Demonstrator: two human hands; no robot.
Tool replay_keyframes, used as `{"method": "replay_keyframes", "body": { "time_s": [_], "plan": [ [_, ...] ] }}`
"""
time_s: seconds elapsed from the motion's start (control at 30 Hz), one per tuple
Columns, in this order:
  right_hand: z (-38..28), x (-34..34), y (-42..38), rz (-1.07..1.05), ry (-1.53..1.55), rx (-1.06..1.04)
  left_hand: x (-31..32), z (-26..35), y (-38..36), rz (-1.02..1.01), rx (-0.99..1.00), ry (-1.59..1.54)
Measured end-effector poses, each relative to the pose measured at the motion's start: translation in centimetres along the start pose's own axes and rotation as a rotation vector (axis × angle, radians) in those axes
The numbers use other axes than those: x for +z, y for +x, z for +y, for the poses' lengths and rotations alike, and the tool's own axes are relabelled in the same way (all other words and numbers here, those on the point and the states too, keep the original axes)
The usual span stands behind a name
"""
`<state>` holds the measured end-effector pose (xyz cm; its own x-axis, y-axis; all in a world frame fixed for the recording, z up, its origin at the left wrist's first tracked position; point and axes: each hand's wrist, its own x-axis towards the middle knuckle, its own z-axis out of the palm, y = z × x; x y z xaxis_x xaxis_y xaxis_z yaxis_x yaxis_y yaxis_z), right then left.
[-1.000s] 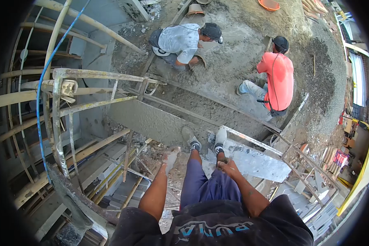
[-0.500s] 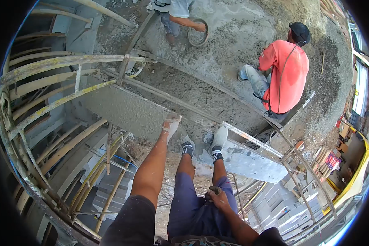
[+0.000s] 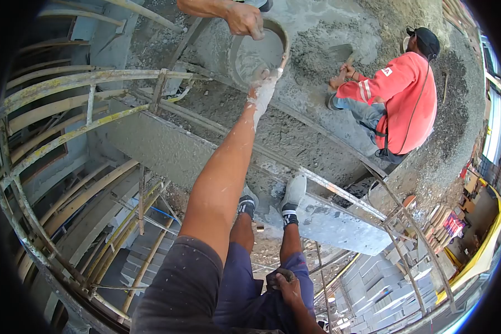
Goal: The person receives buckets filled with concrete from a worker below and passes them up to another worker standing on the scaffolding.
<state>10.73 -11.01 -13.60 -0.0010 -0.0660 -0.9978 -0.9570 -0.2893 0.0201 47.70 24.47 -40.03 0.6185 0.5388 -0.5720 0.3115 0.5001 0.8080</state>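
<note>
My left hand (image 3: 266, 83), coated in pale cement, reaches up to the lower rim of a round grey bucket (image 3: 256, 53). Its fingers are closed at the rim. A co-worker's hand (image 3: 245, 20) is at the bucket's upper left edge. Wet grey residue coats the inside of the bucket. Down by my thighs, my right hand (image 3: 284, 281) has its fingers curled, with a dark patch at the fingertips that I cannot make out. My two shoes (image 3: 296, 190) stand on the cement-smeared ledge.
A person in a red shirt (image 3: 409, 103) crouches at the right by wet concrete (image 3: 323, 53). A metal rail (image 3: 339, 192) crosses beyond my feet. Bamboo and metal scaffolding (image 3: 67, 83) curves along the left. Stacked grey blocks (image 3: 373, 289) lie far below at the lower right.
My left arm has stretched up and forward to the bucket. The bucket and the co-worker's hand have come much closer. The person in red has turned, with both hands now showing near the concrete.
</note>
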Motion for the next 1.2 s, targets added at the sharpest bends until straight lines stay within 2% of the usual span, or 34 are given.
{"method": "replay_keyframes", "body": {
  "time_s": [0.1,0.23,0.43,0.57,0.67,0.77,0.83,0.93,0.97,1.03,1.1,1.13,1.2],
  "plan": [
    [0.2,-0.3,-0.1,0.018,0.034,-0.001,3.7,3.5,2.3,0.141,0.114,-0.230],
    [-0.9,-0.4,-1.0,0.009,0.049,-0.007,2.9,3.7,-0.8,0.570,-0.056,-0.542],
    [0.6,-1.0,-0.9,0.011,-0.006,-0.064,-6.4,0.3,-11.0,0.467,-0.161,-0.463],
    [-0.8,-0.8,-1.0,0.000,-0.010,-0.055,-9.1,-1.6,-16.5,0.409,-0.212,-0.401],
    [-0.8,-0.6,-0.8,0.002,-0.038,-0.051,-11.6,-5.2,-21.7,0.415,-0.162,-0.432],
    [-0.9,-0.2,-0.7,-0.004,-0.060,-0.066,-11.5,-1.8,-27.3,0.347,-0.149,-0.513],
    [-1.1,-0.4,-1.0,-0.018,-0.048,-0.066,-11.9,-0.5,-31.0,0.320,-0.229,-0.487],
    [-1.7,-0.7,-0.1,-0.078,0.018,-0.019,-10.9,5.8,-36.3,0.305,-0.271,-0.425],
    [-2.6,-0.9,-0.1,-0.127,0.027,0.009,-10.4,8.8,-38.3,0.311,-0.269,-0.401],
    [-4.9,-1.4,-0.9,-0.223,0.041,0.066,-10.4,13.0,-42.9,0.269,-0.222,-0.160],
    [-7.7,-1.9,-2.2,-0.337,-0.085,-0.043,-10.0,17.3,-48.3,0.207,-0.174,-0.123],
    [-9.2,-1.9,-3.2,-0.406,-0.153,-0.107,-10.4,19.9,-51.4,0.165,-0.138,-0.199],
    [-11.9,-2.1,-5.9,-0.657,-0.179,-0.062,-10.9,26.7,-56.2,0.104,-0.066,-0.321]
  ]
}}
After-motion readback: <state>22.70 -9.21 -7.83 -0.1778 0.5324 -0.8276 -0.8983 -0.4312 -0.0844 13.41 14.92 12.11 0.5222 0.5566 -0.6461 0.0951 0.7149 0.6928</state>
